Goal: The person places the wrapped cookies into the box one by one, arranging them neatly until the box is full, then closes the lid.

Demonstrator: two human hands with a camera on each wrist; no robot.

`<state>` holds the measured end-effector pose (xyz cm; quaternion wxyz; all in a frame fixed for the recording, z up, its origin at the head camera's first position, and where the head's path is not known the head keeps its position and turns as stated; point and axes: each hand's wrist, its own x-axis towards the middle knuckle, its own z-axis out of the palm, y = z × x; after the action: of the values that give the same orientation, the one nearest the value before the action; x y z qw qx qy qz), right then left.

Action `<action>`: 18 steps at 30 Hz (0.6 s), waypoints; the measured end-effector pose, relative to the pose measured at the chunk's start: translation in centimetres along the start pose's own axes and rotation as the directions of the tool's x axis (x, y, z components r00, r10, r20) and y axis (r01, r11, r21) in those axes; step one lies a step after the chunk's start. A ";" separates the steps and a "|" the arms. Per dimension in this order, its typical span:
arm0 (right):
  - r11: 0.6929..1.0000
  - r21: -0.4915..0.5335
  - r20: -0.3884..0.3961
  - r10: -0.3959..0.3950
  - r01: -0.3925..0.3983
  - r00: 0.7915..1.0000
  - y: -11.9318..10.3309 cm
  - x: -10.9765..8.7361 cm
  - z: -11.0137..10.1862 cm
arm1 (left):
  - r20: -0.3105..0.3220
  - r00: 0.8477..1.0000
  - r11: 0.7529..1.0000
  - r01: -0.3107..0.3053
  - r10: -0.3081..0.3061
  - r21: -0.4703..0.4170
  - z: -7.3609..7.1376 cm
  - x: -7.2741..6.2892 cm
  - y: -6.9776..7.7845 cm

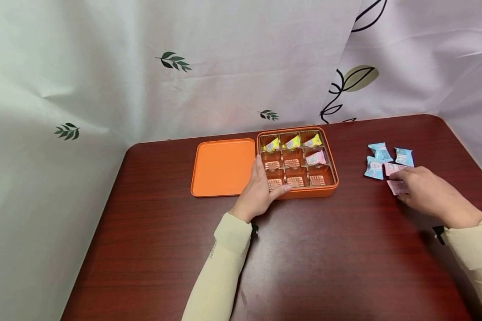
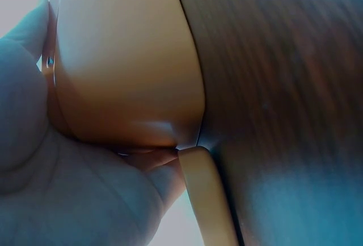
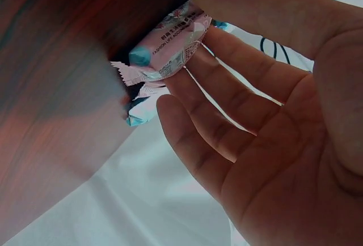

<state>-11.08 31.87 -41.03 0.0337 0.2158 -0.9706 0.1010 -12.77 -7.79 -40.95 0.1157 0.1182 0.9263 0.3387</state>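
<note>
The near pink candy [image 1: 395,187] sits right on the table [image 1: 325,254], under the right hand [image 1: 427,194]: fingers loosely extended, touching, no grip visible. A hasty pinch could scatter neighbouring blue candies [image 1: 374,168]. Left hand [image 1: 256,191], spread, braces the box [image 1: 311,193].

Soft glare on the tabletop [image 1: 297,254]

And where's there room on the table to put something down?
There's bare table left of the orange lid, between the box and the blue packets, and nearer, between the two sleeves. It's crowded at the right hand, with pink packets and blue ones bunched together, and where the left hand rests against the box.
</note>
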 end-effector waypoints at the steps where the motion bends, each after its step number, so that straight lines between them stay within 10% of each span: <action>1: 1.000 -0.003 0.009 0.004 -0.004 1.000 0.0 0.0 0.0 | -0.001 1.000 1.000 0.001 -0.001 0.000 0.0 0.0 0.0; 18: 0.999 -0.005 0.108 0.052 -0.052 0.993 -0.4 0.0 -0.6 | 0.006 1.000 1.000 0.009 -0.009 -0.008 -0.1 -0.1 0.1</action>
<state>-10.92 31.60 -40.33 -0.0213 0.1954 -0.9765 0.0889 -12.68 -7.79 -40.81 0.1205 0.1145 0.9251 0.3414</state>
